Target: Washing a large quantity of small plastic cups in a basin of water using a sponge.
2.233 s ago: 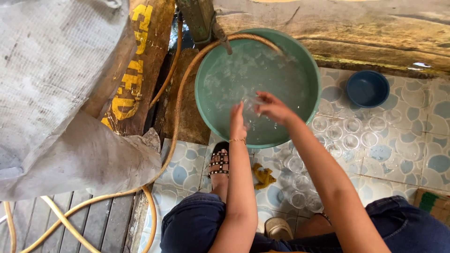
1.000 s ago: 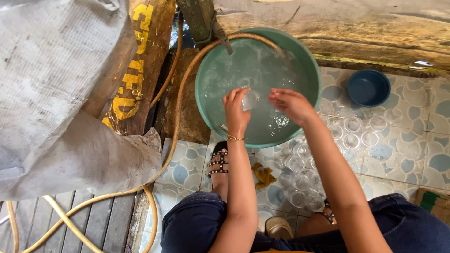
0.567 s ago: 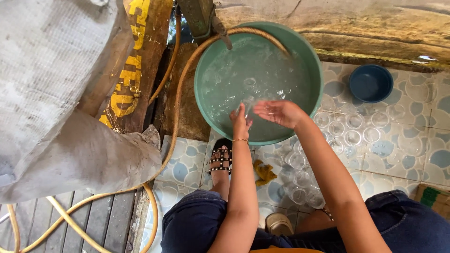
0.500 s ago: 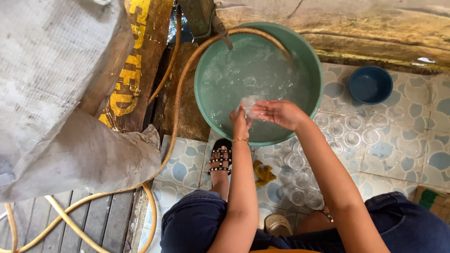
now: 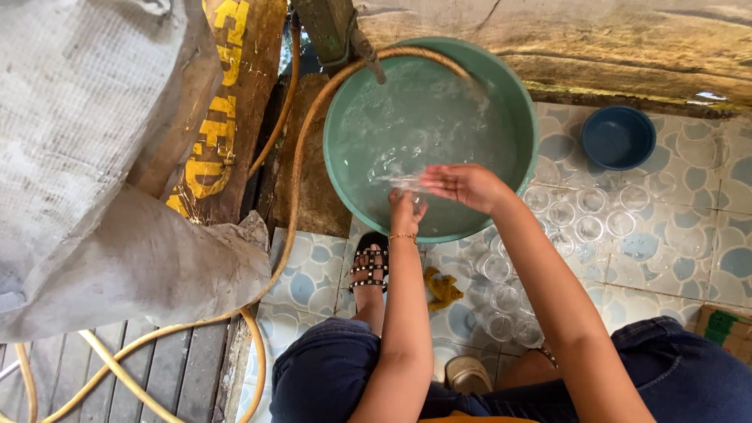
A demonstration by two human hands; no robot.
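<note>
While your left hand point(image 5: 406, 210) grips a clear glass point(image 5: 409, 185) over the green basin point(image 5: 501, 86), right hand point(image 5: 464, 186) open beside it, mind it's wet, slick, fragile — hold its body.

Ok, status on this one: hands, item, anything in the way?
Left hand and right hand together on a clear glass over the green basin. Hose clear of hands.
</note>
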